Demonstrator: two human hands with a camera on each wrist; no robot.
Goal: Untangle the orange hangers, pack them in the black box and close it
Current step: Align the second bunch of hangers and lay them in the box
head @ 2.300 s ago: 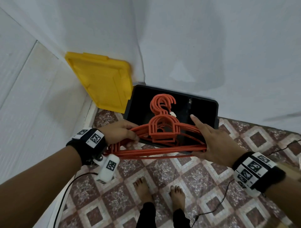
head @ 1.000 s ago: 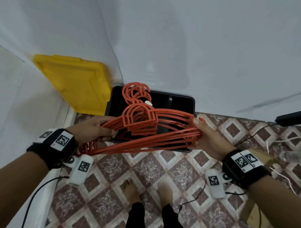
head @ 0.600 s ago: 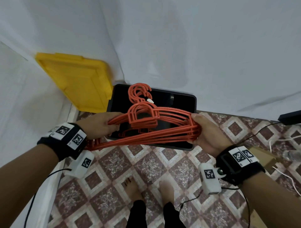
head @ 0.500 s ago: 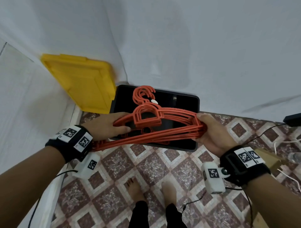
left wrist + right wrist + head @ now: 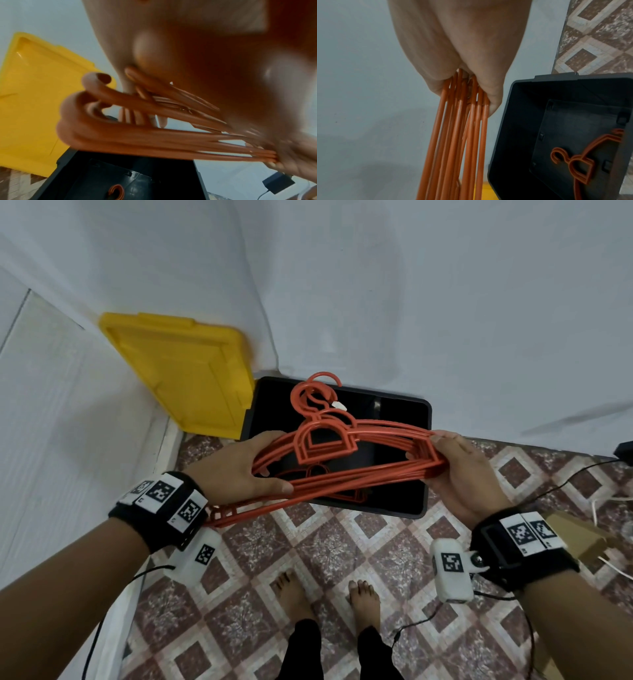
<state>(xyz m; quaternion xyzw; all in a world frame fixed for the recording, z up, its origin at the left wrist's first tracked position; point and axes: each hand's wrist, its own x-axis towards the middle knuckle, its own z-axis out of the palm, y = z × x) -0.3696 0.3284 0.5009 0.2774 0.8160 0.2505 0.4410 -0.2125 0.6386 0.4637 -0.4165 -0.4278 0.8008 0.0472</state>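
**A:** What is being held?

**B:** A bundle of orange hangers (image 5: 346, 470), stacked flat together with their hooks pointing away from the person. Both hands hold it in the air, one at each end.

**A:** How does the left hand grip?

**B:** The left hand (image 5: 236, 470) is closed around the left shoulder of the bundle, fingers over the top bars and thumb underneath. The left tips of the hangers stick out behind it, past the wrist. In the left wrist view the bars fan out from the palm, blurred.

**A:** And the right hand?

**B:** The right hand (image 5: 462, 474) is wrapped around the right shoulder of the bundle, thumb and fingers pinching the bars together. The right wrist view shows the rods squeezed tight in its curled fingers (image 5: 489, 97).

**A:** Where is the box?

**B:** The black box (image 5: 419, 505) sits open on the floor, just below and beyond the hands, pushed against the wall. The bundle hangs over its opening, not touching it. A few hangers already lie flat on its bottom (image 5: 583, 163).

**A:** What else is near?

**B:** A yellow lid (image 5: 181, 374) leans in the corner, beyond the left hand and touching the box's left edge. Patterned tiles (image 5: 301, 546) cover the floor under the hands, with the person's bare feet (image 5: 329, 597) below them. Cables (image 5: 561, 484) trail on the floor to the right of the right hand.
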